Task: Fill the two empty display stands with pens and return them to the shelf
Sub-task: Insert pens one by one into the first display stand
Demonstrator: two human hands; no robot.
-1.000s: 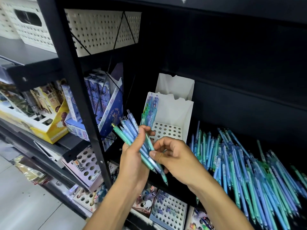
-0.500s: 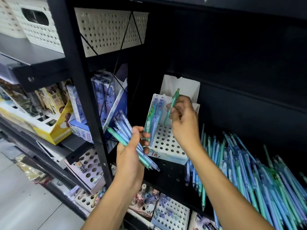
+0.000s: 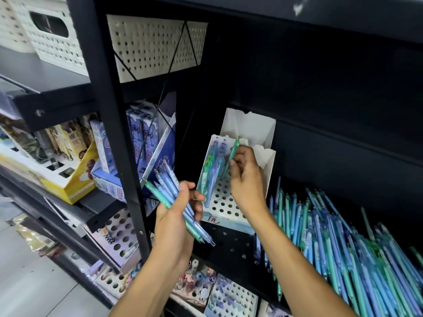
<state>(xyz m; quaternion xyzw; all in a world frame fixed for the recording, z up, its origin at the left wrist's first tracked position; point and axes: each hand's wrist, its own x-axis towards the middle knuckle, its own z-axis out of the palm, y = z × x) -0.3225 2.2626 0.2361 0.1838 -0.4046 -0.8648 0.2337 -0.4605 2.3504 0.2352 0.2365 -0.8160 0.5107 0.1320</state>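
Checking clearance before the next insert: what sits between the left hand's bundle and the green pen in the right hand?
In the head view, the pens already standing in the white stand, along its left side, lie between the bundle and the green pen.

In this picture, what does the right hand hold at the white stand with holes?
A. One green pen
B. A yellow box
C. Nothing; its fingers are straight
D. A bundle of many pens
A: the right hand pinches a single green pen above the white stand, while the bundle of pens is in the left hand.
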